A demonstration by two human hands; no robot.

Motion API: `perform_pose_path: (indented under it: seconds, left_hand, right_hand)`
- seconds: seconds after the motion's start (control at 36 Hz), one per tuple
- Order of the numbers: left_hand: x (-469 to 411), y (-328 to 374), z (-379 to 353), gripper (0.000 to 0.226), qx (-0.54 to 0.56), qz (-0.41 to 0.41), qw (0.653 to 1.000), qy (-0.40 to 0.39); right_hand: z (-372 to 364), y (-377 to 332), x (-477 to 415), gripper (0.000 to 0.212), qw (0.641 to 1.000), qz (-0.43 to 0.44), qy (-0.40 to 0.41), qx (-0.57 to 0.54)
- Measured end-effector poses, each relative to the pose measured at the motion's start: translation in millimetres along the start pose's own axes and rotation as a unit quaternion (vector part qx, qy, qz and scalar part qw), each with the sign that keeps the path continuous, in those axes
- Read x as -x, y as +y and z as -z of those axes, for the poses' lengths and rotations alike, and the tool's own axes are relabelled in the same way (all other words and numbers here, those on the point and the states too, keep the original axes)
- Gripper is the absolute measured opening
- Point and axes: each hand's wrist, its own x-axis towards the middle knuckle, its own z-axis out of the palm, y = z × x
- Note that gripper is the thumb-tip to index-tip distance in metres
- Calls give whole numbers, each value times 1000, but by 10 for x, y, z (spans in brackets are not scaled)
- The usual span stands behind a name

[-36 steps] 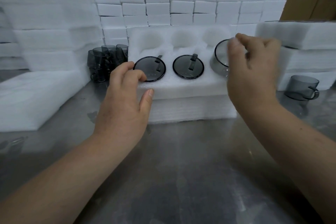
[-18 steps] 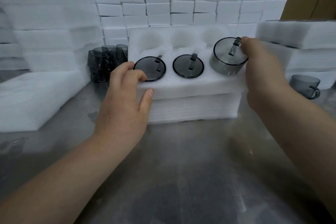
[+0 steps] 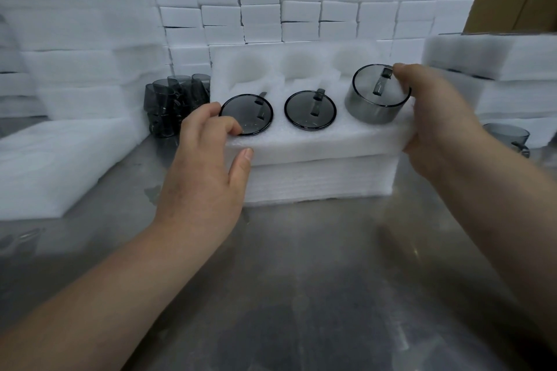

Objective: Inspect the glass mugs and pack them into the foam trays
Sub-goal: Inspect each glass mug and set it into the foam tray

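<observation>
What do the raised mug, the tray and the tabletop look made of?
The raised mug: smoky grey glass, glossy; its handle shows through it. The tray: white foam, matte, with soft layered edges. The tabletop: probably stainless steel, brushed, giving dull reflections.

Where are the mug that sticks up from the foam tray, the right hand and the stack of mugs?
mug sticking up (image 3: 375,110), head view, its grey side wall.
right hand (image 3: 437,119), head view, back of the hand.
stack of mugs (image 3: 164,108), head view, a front mug's wall.

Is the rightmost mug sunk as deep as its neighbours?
No, the rightmost mug sticks up from the foam tray; left mug and middle mug sit flush.
</observation>
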Motion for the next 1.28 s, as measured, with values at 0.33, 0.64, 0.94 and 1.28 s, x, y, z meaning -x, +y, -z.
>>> perform_pose_path:
  seconds: [0.33, 0.64, 0.94, 1.28]
  left_hand:
    - [0, 21, 5, 20, 2, 4, 1000, -2]
    - [8, 8, -4, 24, -2, 0, 1000, 0]
    - [0, 10, -9, 24, 7, -12, 1000, 2]
    - [2, 49, 16, 23, -7, 16, 1000, -14]
  right_hand:
    - [-72, 10, 41, 23, 998, 18, 51, 21]
    - [-88, 77, 42, 84, 971, 173, 69, 148]
    - [-81, 95, 22, 77, 966, 188, 71, 164]
    - [-52, 53, -49, 88, 963, 169, 65, 200]
